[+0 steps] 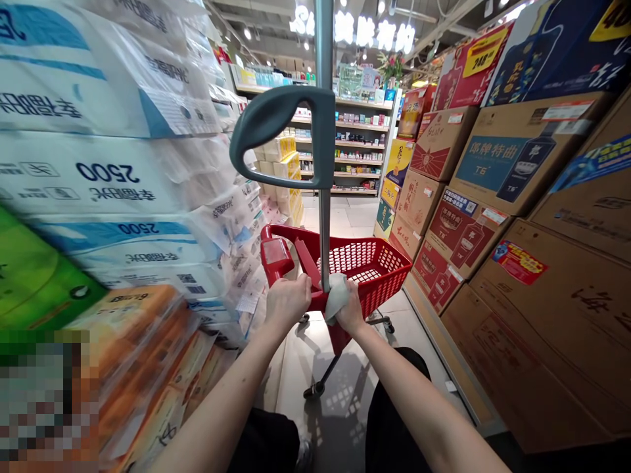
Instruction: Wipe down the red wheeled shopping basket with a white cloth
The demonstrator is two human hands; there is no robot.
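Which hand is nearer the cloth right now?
Right. The right hand holds the cloth at the foot of the pole; the left hand grips the basket rim, across the pole from it.

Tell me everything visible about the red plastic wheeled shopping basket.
The red plastic wheeled shopping basket stands upright on the pale tiled floor, on a dark frame with small castors. Its walls are perforated mesh under a solid rim; no goods show inside. A silver metal pole rises from its near rim to a grey loop handle. The left hand grips the near rim; the right hand presses a pale cloth at the pole's base.
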